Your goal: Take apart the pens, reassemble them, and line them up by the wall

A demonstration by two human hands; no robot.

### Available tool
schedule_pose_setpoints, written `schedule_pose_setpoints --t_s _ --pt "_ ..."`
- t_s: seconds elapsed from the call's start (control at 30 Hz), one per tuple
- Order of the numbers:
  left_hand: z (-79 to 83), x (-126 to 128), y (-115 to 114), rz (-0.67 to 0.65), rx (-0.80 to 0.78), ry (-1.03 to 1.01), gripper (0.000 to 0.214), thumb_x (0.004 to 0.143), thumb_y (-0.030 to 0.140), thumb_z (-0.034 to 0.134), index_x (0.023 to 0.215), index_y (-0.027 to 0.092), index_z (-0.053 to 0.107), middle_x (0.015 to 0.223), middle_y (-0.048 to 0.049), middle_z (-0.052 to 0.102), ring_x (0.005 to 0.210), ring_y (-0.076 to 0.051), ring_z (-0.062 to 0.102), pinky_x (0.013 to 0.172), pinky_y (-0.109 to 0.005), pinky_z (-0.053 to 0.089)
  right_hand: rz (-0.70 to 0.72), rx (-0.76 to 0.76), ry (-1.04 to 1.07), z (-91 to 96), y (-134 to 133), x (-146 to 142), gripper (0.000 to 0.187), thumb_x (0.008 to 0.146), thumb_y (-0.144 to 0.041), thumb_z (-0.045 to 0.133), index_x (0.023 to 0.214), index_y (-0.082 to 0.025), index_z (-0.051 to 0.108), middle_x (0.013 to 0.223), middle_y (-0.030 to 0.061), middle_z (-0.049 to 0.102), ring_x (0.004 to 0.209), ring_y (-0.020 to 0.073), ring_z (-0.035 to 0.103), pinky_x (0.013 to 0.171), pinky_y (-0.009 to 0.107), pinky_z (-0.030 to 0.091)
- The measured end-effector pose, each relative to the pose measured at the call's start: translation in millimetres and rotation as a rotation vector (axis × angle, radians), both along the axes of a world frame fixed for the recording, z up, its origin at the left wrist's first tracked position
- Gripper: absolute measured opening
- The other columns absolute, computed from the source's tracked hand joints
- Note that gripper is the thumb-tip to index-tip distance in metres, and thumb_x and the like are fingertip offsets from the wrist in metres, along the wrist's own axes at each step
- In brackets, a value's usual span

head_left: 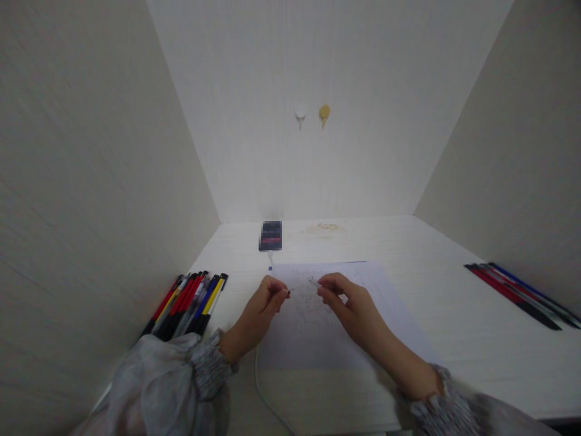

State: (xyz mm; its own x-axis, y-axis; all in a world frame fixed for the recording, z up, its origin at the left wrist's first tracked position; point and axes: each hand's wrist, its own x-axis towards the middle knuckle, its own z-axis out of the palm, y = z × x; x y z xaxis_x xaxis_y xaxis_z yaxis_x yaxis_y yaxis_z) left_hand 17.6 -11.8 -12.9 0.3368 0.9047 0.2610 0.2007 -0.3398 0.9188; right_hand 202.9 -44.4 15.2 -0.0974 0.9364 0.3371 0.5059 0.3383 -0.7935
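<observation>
My left hand (258, 312) is pinched around a small dark piece (288, 292), from which a thin, short tip sticks out to the right. My right hand (354, 303) holds a small whitish, partly clear piece (314, 281) between thumb and fingertips, its end pointing left. The two pieces face each other with a gap between them. Both are too small and blurred for me to tell their exact kind. Under the hands lies a white sheet of paper (318, 351) with faint scribbles on it.
Several pens (190, 303) in red, black, yellow and blue lie at the left wall. More slim pen-like pieces (521, 293) lie at the right. A phone (271, 235) stands at the back, and a white cable (258, 381) runs to the front edge. Two hooks (324, 112) are on the back wall.
</observation>
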Motion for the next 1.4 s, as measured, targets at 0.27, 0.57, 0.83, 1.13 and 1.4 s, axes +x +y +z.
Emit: schedule_pose_setpoints --t_s 0.27,0.57,0.83,1.13,1.4 --pt "3.3 -3 -1 0.041 0.056 0.149 0.008 0.078 0.025 0.042 0.075 0.018 0.044 0.064 0.0028 0.043 0.059 -0.011 0.041 0.055 -0.023 0.035 -0.038 0.208 -0.311 -0.1 0 6 0.017 0.078 -0.025 0.044 0.087 -0.019 0.057 0.081 0.0049 0.060 0.073 0.0157 0.053 0.067 0.030 0.040" --pt "6.4 2 -10 -0.076 0.184 0.277 0.012 0.076 0.015 0.044 0.087 0.019 0.047 0.079 -0.0016 0.053 0.076 -0.014 0.050 0.071 -0.029 0.040 0.060 0.400 -0.560 -12.0 -3 -4 0.020 0.077 -0.012 0.043 0.088 -0.016 0.059 0.082 0.0094 0.056 0.076 0.0176 0.048 0.066 0.032 0.039" --pt "5.6 1 -8 -0.108 0.285 0.258 0.011 0.072 0.010 0.047 0.080 0.018 0.049 0.089 -0.0044 0.047 0.080 -0.014 0.048 0.070 -0.027 0.042 0.186 0.258 -0.479 -9.4 -6 0 0.026 0.075 -0.007 0.038 0.096 -0.015 0.051 0.088 0.0090 0.052 0.076 0.0148 0.051 0.066 0.028 0.044" --pt "3.8 1 -10 -0.137 0.319 0.295 0.013 0.070 0.007 0.047 0.076 0.018 0.046 0.085 -0.0032 0.046 0.078 -0.014 0.047 0.069 -0.027 0.041 0.117 -0.024 -0.429 -5.4 -6 -3 0.022 0.081 -0.020 0.035 0.096 -0.018 0.050 0.072 0.0043 0.063 0.067 0.0154 0.059 0.060 0.027 0.043" --pt "1.7 0 -9 -0.052 0.239 0.303 0.023 0.067 0.007 0.048 0.085 0.020 0.044 0.078 -0.0004 0.046 0.072 -0.014 0.046 0.066 -0.028 0.041 0.287 0.180 -0.338 -2.5 -7 7 0.021 0.075 -0.013 0.043 0.094 -0.019 0.049 0.092 0.0066 0.051 0.080 0.0137 0.051 0.068 0.027 0.042"
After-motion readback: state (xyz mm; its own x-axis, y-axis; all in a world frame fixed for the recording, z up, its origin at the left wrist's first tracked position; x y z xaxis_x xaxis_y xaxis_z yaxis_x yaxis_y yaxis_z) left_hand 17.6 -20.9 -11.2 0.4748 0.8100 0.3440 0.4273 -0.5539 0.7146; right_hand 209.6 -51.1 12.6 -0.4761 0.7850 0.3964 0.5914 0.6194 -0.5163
